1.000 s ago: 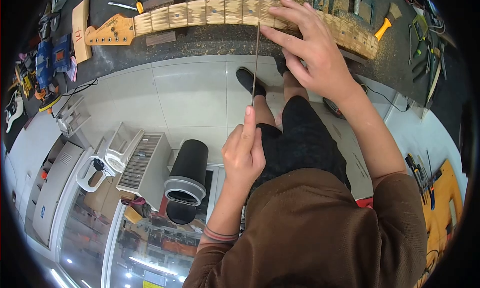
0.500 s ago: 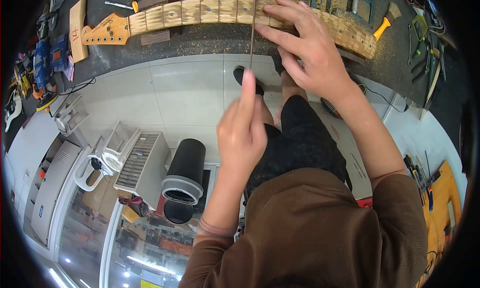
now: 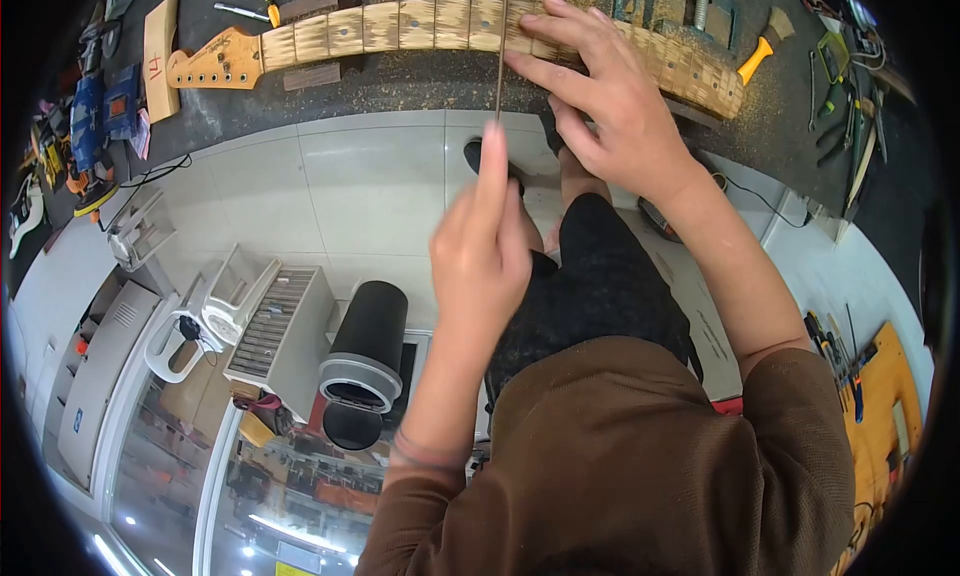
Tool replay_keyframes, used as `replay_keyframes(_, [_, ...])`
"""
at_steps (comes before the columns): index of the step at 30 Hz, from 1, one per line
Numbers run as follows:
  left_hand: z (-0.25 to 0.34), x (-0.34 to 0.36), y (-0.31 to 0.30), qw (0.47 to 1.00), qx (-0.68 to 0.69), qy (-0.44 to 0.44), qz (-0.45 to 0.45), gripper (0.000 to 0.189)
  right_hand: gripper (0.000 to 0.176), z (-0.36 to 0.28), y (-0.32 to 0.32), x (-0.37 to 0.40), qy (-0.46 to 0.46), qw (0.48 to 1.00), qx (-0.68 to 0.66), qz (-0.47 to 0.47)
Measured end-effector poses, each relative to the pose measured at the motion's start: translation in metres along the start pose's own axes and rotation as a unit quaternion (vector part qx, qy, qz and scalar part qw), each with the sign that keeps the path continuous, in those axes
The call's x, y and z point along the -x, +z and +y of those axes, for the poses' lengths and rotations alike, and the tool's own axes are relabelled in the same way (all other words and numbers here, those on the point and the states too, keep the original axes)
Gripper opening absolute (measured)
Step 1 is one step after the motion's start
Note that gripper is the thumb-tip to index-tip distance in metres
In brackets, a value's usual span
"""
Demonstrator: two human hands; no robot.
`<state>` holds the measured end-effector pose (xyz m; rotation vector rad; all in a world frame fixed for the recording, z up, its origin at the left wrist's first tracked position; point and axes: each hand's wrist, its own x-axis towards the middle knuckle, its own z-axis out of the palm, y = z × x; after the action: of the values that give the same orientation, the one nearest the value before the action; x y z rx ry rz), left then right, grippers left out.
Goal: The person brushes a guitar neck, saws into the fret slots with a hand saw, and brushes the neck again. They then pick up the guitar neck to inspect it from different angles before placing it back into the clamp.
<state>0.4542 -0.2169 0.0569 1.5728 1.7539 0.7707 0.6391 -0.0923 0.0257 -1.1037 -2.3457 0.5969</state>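
Our left hand (image 3: pixel 480 246) is closed around the near end of a thin rod (image 3: pixel 502 76), its index finger stretched along it; how tightly the other fingers curl, we cannot tell. The rod crosses over the neck (image 3: pixel 380 26), which lies lengthwise on the tabletop (image 3: pixel 390 98). Our right hand (image 3: pixel 625 111) grips nothing: its fingers are loosely spread, with tips resting on the neck just beside the rod. Whether its index finger touches the rod, we cannot tell.

Sawdust surrounds the neck. Near its headstock (image 3: pixel 222 61) we see a wood block (image 3: pixel 160 61) and a screwdriver (image 3: pixel 272 12); near its other end are a vise (image 3: pixel 700 8) and a yellow-handled brush (image 3: pixel 757 59).
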Motion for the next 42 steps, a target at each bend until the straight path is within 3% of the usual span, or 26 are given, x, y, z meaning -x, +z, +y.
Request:
replay_keyframes(4, [0.007,-0.075,0.019,0.998,-0.001,0.051,0.038,0.061,0.058,-0.001,-0.006,0.001,0.019,0.999,-0.029,-0.015])
replay_keyframes(7, [-0.008,-0.016,0.011,0.998,-0.009,0.042,0.042,0.063,0.057,-0.011,-0.019,-0.005,0.044,0.996,-0.049,-0.055])
replay_keyframes(9, [-0.023,0.052,0.003,1.0,-0.021,0.002,-0.004,0.067,0.057,-0.011,-0.024,-0.007,0.049,0.995,-0.043,-0.078])
replay_keyframes(13, [-0.023,0.109,-0.009,1.0,-0.024,-0.006,-0.018,0.071,0.059,0.004,-0.016,0.007,0.019,0.996,-0.09,-0.019])
replay_keyframes(15, [-0.017,0.103,-0.006,1.0,-0.022,-0.002,-0.011,0.071,0.058,0.007,-0.015,0.012,0.012,1.0,0.021,-0.013])
replay_keyframes(20, [-0.011,0.078,0.008,0.999,-0.009,0.034,0.0,0.071,0.057,0.018,-0.013,0.022,0.003,1.0,-0.006,-0.004])
replay_keyframes(31, [-0.004,0.066,0.007,1.0,-0.012,0.019,-0.01,0.071,0.056,0.013,-0.015,0.018,0.001,1.0,0.006,-0.006])
replay_keyframes(34, [0.004,0.035,0.019,1.0,0.002,0.029,-0.003,0.068,0.059,0.012,-0.025,0.017,0.014,0.998,-0.039,-0.043])
replay_keyframes(38, [0.018,-0.031,0.025,0.999,-0.01,0.038,-0.002,0.063,0.054,0.012,-0.022,0.016,0.023,0.999,-0.046,-0.018])
replay_keyframes(42, [0.009,-0.013,0.018,1.0,0.004,0.015,-0.003,0.061,0.057,0.017,-0.006,0.024,0.003,1.0,-0.014,0.017])
